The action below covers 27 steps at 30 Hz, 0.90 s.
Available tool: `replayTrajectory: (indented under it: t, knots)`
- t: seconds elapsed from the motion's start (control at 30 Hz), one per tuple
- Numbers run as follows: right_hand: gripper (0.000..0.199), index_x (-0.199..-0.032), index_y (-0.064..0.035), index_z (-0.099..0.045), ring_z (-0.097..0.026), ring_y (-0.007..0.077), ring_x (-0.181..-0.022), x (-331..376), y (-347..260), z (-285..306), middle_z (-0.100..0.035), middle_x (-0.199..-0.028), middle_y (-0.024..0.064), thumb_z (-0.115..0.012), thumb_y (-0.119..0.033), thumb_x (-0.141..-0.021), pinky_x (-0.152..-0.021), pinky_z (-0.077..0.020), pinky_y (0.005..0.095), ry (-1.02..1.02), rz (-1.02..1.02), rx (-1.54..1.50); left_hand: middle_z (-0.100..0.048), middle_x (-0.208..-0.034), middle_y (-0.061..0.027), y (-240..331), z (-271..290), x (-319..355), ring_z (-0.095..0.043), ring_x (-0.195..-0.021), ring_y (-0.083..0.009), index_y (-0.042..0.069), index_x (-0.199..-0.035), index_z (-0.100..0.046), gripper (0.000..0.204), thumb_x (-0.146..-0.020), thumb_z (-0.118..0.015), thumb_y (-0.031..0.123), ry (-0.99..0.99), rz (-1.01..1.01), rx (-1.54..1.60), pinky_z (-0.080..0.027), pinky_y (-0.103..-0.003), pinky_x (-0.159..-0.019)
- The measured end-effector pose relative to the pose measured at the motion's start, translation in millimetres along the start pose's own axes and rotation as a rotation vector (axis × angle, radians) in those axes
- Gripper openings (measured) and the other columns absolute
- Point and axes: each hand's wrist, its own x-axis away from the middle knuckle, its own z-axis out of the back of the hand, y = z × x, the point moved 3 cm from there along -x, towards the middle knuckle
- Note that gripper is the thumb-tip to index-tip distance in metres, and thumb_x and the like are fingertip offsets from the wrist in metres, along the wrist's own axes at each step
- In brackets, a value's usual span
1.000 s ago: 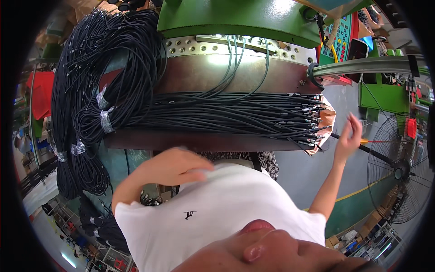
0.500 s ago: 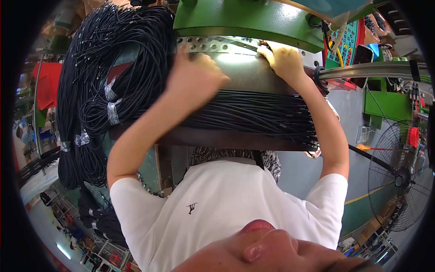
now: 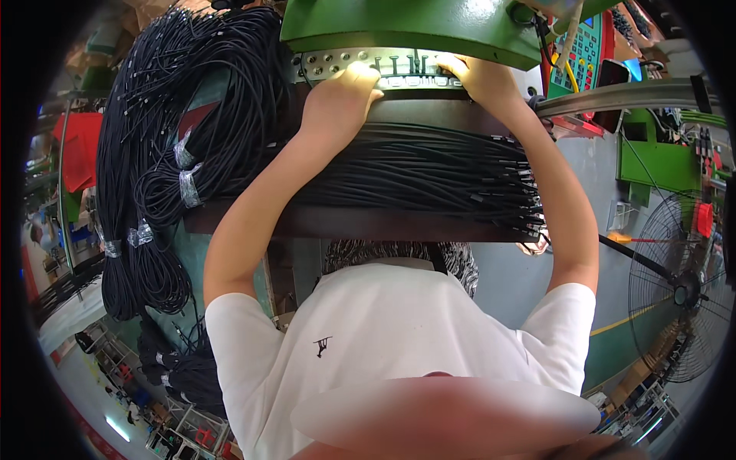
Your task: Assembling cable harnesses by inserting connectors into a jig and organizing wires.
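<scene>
The left hand point(image 3: 342, 98) and right hand point(image 3: 484, 83), apart, curl at opposite ends of a metal strip point(image 3: 418, 82), their grip too hidden to tell.

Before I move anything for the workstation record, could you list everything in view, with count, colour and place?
Machine housing: 1, green, top centre
Perforated plate: 1, silver, along the housing's front
Metal strip: 1, silver, between the hands
Laid-out cables: many, black, across the bench
Coiled cables: many, black, left
Plastic wraps: 4 visible, clear, on the coiled cables
Bench: 1, dark brown, centre
Control panel: 1, blue-green, upper right
Metal rail: 1, silver, upper right
Wire-cage fan: 1, dark, right
Sheet: 1, red, far left
Background clutter: uncountable, mixed, around the rim
T-shirt: 1, white with dark print, bottom centre
Left hand: 1, bare, at the strip's left end
Right hand: 1, bare, at the strip's right end
</scene>
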Motion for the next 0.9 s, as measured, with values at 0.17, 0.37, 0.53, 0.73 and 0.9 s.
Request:
replayTrajectory:
  t: [0.17, 0.37, 0.53, 0.73, 0.9]
  knots:
    - [0.02, -0.09, -0.0054, -0.065, -0.061, 0.0249, -0.076, 84.1, -49.5, 71.3, -0.064, -0.086, 0.007, -0.07, -0.005, -0.071, -0.068, -0.0494, 0.0335, 0.376, 0.412, 0.079, -0.058, -0.111, -0.0126, 1.8, 40.0, 48.0, -0.058, -0.097, -0.0263, 0.002, -0.114, -0.056, 0.039, -0.081, -0.064, 0.021, 0.15, -0.03, -0.034, -0.048, -0.035, -0.079]
    - [0.024, -0.11, 0.0025, -0.06, -0.06, 0.0286, -0.1, 245.4, 29.8, 103.2, -0.062, -0.11, 0.0168, -0.056, -0.011, -0.09, -0.088, -0.0459, 0.0354, 0.488, -0.325, 0.328, -0.058, -0.101, -0.0083, -14.4, 48.0, 67.8, -0.057, -0.089, -0.0255, 0.002, -0.107, -0.058, 0.036, -0.074, -0.068, 0.011, -0.128, -0.15, -0.101, -0.048, -0.034, -0.079]
    - [0.041, -0.123, -0.0042, -0.054, -0.049, 0.034, -0.116, 282.3, -32.1, 41.5, -0.052, -0.127, 0.0158, -0.057, -0.028, -0.09, -0.098, -0.037, 0.0445, 0.404, -0.107, 0.134, -0.062, -0.082, -0.0092, -28.9, 60.1, 53.9, -0.06, -0.078, -0.025, 0.0, -0.082, -0.062, 0.013, -0.073, -0.069, 0.007, -0.114, 0.092, 0.431, -0.047, -0.031, -0.072]
    - [0.046, -0.119, -0.0165, -0.059, -0.046, 0.0282, -0.118, 233.1, -35.8, 25.9, -0.049, -0.13, 0.007, -0.068, -0.024, -0.074, -0.094, -0.0341, 0.043, 0.202, -0.132, 0.155, -0.06, -0.08, -0.0085, -35.3, 72.4, 51.0, -0.058, -0.076, -0.0216, -0.003, -0.083, -0.06, 0.012, -0.076, -0.066, 0.004, -0.321, 0.249, 0.773, -0.045, -0.028, -0.071]
    - [0.046, -0.119, -0.0191, -0.06, -0.047, 0.0276, -0.117, 215.4, -26.6, 34.6, -0.05, -0.129, 0.006, -0.069, -0.022, -0.074, -0.093, -0.0358, 0.0421, 0.125, -0.049, 0.134, -0.057, -0.076, -0.0183, 36.0, 46.0, 10.2, -0.056, -0.074, -0.0318, -0.002, -0.079, -0.058, 0.033, -0.083, -0.063, 0.031, -0.813, -0.121, 0.561, -0.045, -0.04, -0.067]
